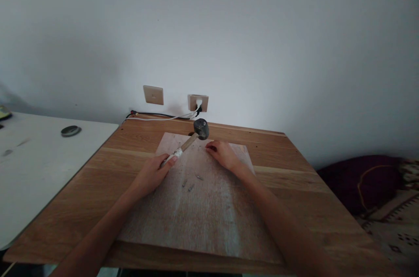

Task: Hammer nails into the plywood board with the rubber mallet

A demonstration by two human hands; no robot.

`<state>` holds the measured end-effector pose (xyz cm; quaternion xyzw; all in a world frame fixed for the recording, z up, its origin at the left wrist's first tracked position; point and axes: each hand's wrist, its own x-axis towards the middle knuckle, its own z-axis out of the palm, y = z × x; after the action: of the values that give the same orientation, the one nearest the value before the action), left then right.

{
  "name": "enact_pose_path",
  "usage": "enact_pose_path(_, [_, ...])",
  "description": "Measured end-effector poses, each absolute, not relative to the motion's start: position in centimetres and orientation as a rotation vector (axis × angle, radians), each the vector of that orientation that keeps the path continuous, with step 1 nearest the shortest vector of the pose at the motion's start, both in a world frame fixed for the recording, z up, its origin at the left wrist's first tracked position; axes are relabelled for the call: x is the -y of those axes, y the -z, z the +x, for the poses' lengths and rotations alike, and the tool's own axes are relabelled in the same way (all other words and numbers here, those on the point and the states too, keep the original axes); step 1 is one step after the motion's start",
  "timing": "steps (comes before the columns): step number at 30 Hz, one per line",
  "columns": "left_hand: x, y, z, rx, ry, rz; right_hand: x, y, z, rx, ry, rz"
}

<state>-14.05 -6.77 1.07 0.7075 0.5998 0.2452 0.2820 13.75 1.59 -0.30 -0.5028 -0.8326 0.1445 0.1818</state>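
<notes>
A mallet (201,129) with a dark head and a pale wooden handle is gripped in my left hand (156,171), its head raised above the far part of a worn board (199,220). My right hand (222,153) rests near the board's far right, fingers curled together with the tips pointing left. Whatever may be between those fingertips is too small to tell. Between my arms, several small metal pieces lie on the board, among them one piece (199,177) and another (191,187); they look like screws or anchors. Tiny marks dot the board's far part.
The board lies on a wooden table (108,172) against a wall. A wall socket (198,103) holds a plug with cables running left along the table's back edge. On the left, a white surface (36,168) carries a round dark lid (70,131). A dark purple cushion (363,183) is at right.
</notes>
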Motion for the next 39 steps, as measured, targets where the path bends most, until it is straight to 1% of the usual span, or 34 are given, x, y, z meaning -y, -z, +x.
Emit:
enact_pose_path(8, [7.0, -1.0, -13.6, -1.624, -0.607, 1.908, -1.8, 0.4, 13.0, 2.382, -0.263, -1.534])
enact_pose_path(13, [7.1, -1.1, -13.7, -1.609, -0.611, 1.902, -1.5, 0.0, 12.8, 2.296, -0.327, -1.592])
enact_pose_path(21, [7.0, -1.1, -13.6, -1.572, -0.489, 1.952, 1.0, -2.6, 15.9, 2.237, -0.377, -1.642])
enact_pose_path(26, [7.2, -1.1, -13.3, -1.592, -0.429, 1.977, 3.4, -2.9, 17.1, 2.292, -0.411, -1.526])
enact_pose_path(31, [7.1, -1.0, -13.4, -1.605, -0.411, 2.010, 6.5, -2.6, 13.8, 2.470, -0.565, -1.306])
enact_pose_path(35, [6.9, -1.0, -13.4, -1.593, -0.381, 2.026, 7.3, -1.9, 10.8, 2.652, -0.451, -1.215])
enact_pose_path(39, [7.1, -1.0, -13.4, -1.604, -0.376, 2.014, 6.6, -1.4, 10.9, 2.708, -0.418, -1.134])
